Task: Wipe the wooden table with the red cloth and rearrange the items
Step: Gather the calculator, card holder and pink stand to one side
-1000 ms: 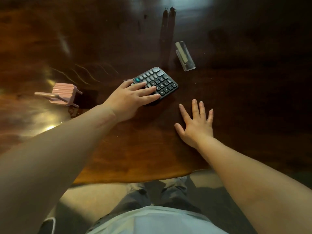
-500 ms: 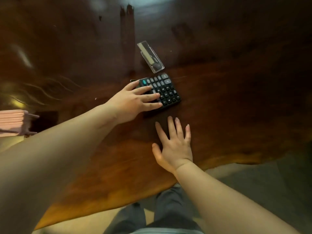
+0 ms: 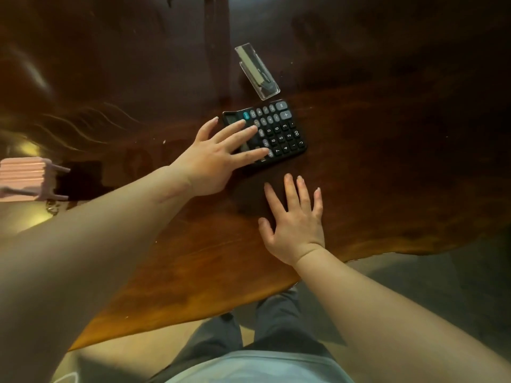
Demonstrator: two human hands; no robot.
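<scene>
Right hand [image 3: 297,225] lies flat on the tabletop [image 3: 193,272] close to its near edge, fingers spread and straight, nothing in it. Use it as a brace only. Just beyond it, your left hand [image 3: 218,158] has straight fingers laid over the display end of the black calculator [image 3: 279,131], pressing, not gripping. Step looks like sliding the calculator to a new spot, so push light and even so it glides rather than pivots. Clear plastic case [image 3: 257,71] sits just past the calculator's far corner, maybe touching; too dark to tell. Steer round it. Pink slatted holder [image 3: 23,179] is well off toward the left edge. Red cloth not in view.
</scene>
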